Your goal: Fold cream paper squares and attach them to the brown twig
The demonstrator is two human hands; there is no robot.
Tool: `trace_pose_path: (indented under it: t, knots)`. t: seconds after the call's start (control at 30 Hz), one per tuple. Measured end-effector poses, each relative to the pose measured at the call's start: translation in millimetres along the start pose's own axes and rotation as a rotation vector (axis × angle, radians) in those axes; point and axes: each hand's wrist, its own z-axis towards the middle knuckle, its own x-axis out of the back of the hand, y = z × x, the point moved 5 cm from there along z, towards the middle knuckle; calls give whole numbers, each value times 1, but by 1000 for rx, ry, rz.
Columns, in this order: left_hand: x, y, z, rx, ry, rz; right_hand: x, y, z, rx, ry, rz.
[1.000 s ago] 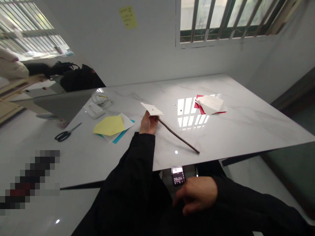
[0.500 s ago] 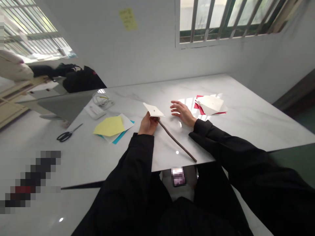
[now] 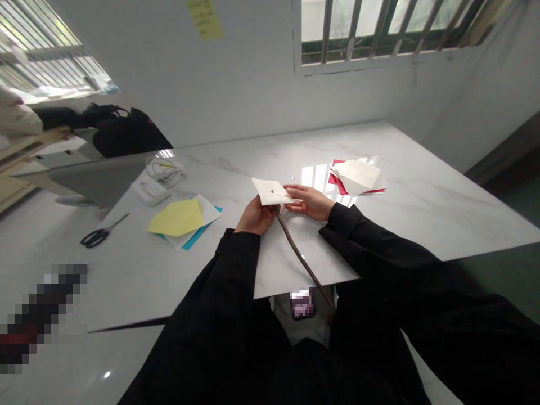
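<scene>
You have no legible text in view. Yellow sticky note (image 3: 205,18) on the wall (image 3: 236,84): handwriting present, too blurred to read. Small screen (image 3: 302,304) by your lap: pixelated, unreadable.

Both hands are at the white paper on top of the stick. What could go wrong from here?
The white paper sits atop the stick, steadied only by the left hand and right hand; uneven pressure could tear it or tip it off. The stick slants past the edge of the table toward the lap, so its lower end might snag there.
</scene>
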Motion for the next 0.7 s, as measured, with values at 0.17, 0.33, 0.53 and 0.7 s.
trace_pose_path:
  t: [0.17, 0.33, 0.53, 0.7]
  knots:
    - [-2, 2, -1, -14, -20, -38, 4, -2, 0, 33, 94, -40]
    - [-1, 1, 2, -13, -35, -46, -2, -1, -4, -24, -22, -85]
    - [2, 0, 3, 9, -3, -10, -7, 5, -5, -78, -94, -26]
    - [1, -1, 3, 29, 3, -3, -6, 5, -3, -77, -89, 12]
